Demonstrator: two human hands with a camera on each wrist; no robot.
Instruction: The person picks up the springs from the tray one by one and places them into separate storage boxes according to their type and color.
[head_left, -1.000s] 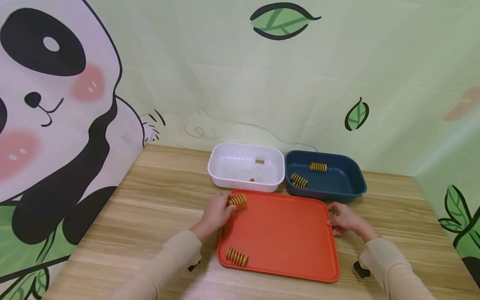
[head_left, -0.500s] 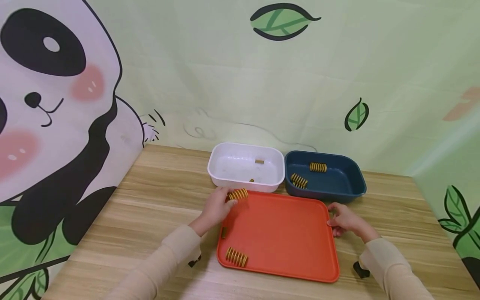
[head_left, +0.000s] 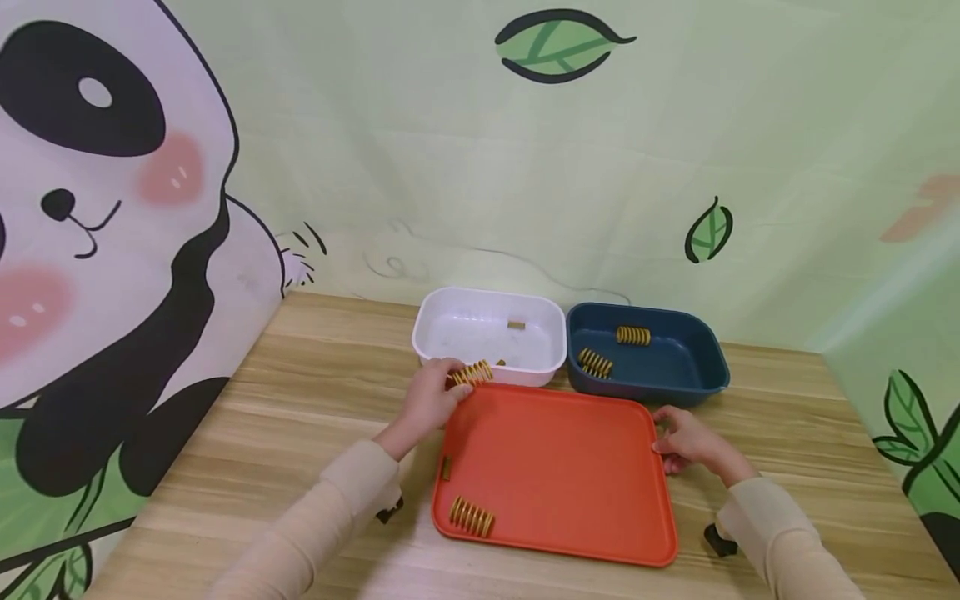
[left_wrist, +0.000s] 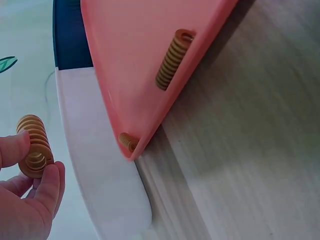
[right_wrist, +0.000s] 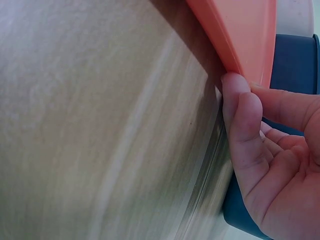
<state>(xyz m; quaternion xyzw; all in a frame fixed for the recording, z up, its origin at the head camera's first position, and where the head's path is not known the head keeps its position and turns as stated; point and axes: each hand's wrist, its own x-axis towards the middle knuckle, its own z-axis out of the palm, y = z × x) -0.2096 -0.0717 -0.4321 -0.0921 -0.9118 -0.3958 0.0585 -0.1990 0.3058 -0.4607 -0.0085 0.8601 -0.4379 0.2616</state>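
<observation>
A light, stiff spring (left_wrist: 34, 146) is pinched across its coils by the left hand (head_left: 429, 400); the tray (head_left: 558, 475) edge is gripped by the right hand (head_left: 686, 439).

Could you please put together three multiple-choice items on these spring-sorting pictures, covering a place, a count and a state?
1. Where is the spring in the left hand?
A in the blue bin
B over the white bin's near rim
C on the wood

2. How many springs lie in the blue bin?
A two
B none
C five

3. What is the right hand doing?
A lifting a spring
B holding the orange tray edge
C resting flat on the table

B, it is held above that rim; A, two show; B, fingers grip the edge.
</observation>
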